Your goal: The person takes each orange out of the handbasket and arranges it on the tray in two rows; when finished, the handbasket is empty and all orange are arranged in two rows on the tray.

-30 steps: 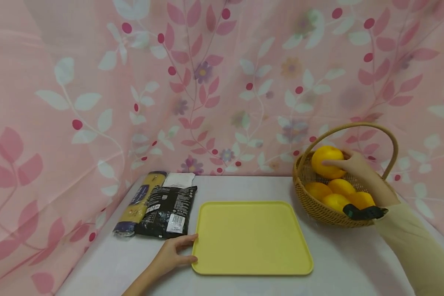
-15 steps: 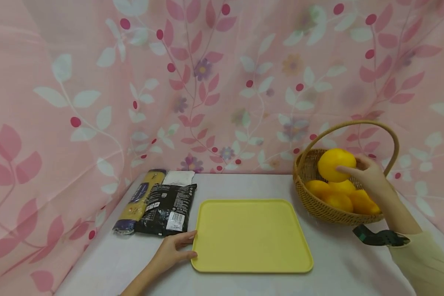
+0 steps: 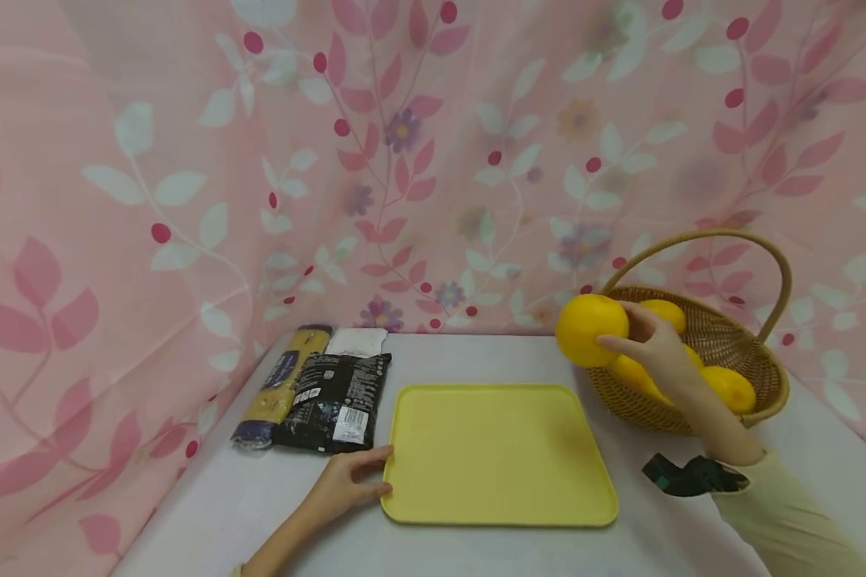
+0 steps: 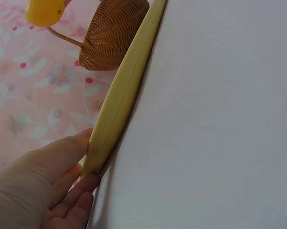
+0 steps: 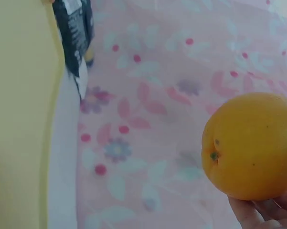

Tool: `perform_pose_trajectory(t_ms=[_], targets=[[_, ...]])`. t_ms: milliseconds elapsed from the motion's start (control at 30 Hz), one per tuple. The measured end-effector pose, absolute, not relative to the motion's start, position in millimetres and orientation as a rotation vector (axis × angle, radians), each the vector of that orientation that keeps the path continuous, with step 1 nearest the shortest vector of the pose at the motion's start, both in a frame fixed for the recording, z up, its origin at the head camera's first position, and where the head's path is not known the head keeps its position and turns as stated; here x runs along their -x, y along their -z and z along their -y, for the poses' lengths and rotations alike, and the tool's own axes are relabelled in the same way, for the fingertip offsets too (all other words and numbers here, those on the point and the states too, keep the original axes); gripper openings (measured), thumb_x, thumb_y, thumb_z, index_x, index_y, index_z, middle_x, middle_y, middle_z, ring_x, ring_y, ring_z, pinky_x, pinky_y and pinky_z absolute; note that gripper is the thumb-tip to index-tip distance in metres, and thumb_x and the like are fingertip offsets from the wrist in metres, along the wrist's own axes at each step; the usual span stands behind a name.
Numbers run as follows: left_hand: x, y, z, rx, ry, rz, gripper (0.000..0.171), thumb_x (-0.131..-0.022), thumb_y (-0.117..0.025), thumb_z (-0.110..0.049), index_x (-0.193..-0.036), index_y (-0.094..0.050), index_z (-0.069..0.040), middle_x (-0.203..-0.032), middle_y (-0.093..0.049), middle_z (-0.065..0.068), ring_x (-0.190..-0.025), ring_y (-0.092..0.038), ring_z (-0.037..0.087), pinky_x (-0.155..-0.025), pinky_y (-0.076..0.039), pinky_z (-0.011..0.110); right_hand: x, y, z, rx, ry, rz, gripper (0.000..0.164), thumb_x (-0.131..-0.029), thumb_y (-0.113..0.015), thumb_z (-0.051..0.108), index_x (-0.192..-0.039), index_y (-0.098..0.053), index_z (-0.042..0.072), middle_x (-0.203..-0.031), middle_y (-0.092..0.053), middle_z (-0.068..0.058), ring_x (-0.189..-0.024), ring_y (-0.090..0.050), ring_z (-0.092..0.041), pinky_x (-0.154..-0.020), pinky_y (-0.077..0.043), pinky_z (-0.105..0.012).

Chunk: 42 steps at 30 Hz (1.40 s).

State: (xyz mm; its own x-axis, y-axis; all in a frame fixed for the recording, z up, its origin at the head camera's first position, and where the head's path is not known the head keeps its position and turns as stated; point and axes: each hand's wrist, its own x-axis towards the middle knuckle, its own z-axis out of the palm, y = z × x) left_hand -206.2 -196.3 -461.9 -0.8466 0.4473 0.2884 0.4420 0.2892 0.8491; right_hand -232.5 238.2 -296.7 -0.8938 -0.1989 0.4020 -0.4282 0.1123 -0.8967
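Note:
My right hand [image 3: 653, 344] grips a large round orange [image 3: 592, 330], thumb on the near side and fingers behind. It holds the orange in the air at the left side of the wicker basket [image 3: 621, 405], above table height. In the right wrist view the orange [image 5: 250, 148] shows its green stem spot, with fingertips below it. My left hand [image 3: 346, 485] holds the left edge of the yellow tray [image 3: 501, 453], which lies flat on the table. The left wrist view has the thumb and fingers of that hand [image 4: 52, 186] at the rim of the tray [image 4: 119, 100].
More oranges [image 3: 729, 389] lie in the basket, under its tall arched handle [image 3: 736, 234]. A black packet [image 3: 335, 401], a long yellow-and-purple pack [image 3: 281, 385] and a white packet [image 3: 357, 342] lie left of the tray. A floral curtain [image 3: 433, 160] hangs behind the white table.
My right hand has carried the orange left, from over the basket to its left side. Oranges in the basket have shifted and its handle sits slightly differently. My left hand stays at the tray.

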Motion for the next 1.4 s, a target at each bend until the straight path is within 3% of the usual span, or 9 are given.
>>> perform_pose_trajectory(t_ms=[233, 400, 667, 933, 1400], targets=[[207.6, 457.1, 193.4, -0.863, -1.647, -2.543, 0.051, -0.074, -0.073, -0.010, -0.117, -0.053, 0.010, -0.116, -0.054, 0.019, -0.102, -0.054, 0.029, -0.086, -0.041, 0.031, 255.0, 306.2, -185.4, -0.673, -1.889, 2.235, 0.056, -0.082, -0.064, 0.006, -0.131, -0.038, -0.002, -0.119, -0.048, -0.008, -0.099, -0.052, -0.014, -0.080, -0.044, -0.023], [205.8, 455.5, 194.0, -0.886, -1.667, -2.523, 0.052, -0.075, -0.072, -0.012, -0.117, -0.052, 0.011, -0.116, -0.054, 0.021, -0.100, -0.055, 0.029, -0.085, -0.042, 0.031, 267.1, 317.1, -147.1, -0.697, -1.986, 2.257, 0.063, -0.079, -0.068, 0.006, -0.133, -0.036, -0.002, -0.127, -0.041, -0.018, -0.107, -0.048, -0.026, -0.084, -0.044, -0.031], [203.4, 456.5, 194.6, -0.898, -1.674, -2.527, 0.051, -0.075, -0.071, -0.009, -0.118, -0.051, 0.012, -0.113, -0.055, 0.024, -0.097, -0.056, 0.029, -0.085, -0.042, 0.033, 281.2, 342.5, -95.2, -0.701, -1.944, 2.326, 0.059, -0.079, -0.069, 0.010, -0.130, -0.042, 0.001, -0.123, -0.047, -0.016, -0.096, -0.054, -0.030, -0.080, -0.046, -0.037], [200.1, 457.4, 193.7, -0.819, -1.655, -2.519, 0.052, -0.077, -0.070, -0.011, -0.121, -0.050, 0.009, -0.117, -0.053, 0.021, -0.100, -0.055, 0.028, -0.087, -0.040, 0.033, 293.5, 377.6, -57.3, -0.625, -1.889, 2.402, 0.062, -0.073, -0.074, 0.015, -0.126, -0.046, 0.001, -0.111, -0.052, -0.012, -0.088, -0.054, -0.025, -0.074, -0.047, -0.034], [200.3, 458.8, 193.7, -0.780, -1.675, -2.483, 0.053, -0.076, -0.070, -0.009, -0.121, -0.050, 0.009, -0.120, -0.051, 0.020, -0.102, -0.054, 0.030, -0.087, -0.040, 0.034, 309.1, 419.9, -34.9, -0.543, -1.870, 2.488, 0.057, -0.070, -0.078, 0.019, -0.117, -0.050, 0.004, -0.110, -0.052, -0.009, -0.092, -0.055, -0.026, -0.080, -0.045, -0.036]])
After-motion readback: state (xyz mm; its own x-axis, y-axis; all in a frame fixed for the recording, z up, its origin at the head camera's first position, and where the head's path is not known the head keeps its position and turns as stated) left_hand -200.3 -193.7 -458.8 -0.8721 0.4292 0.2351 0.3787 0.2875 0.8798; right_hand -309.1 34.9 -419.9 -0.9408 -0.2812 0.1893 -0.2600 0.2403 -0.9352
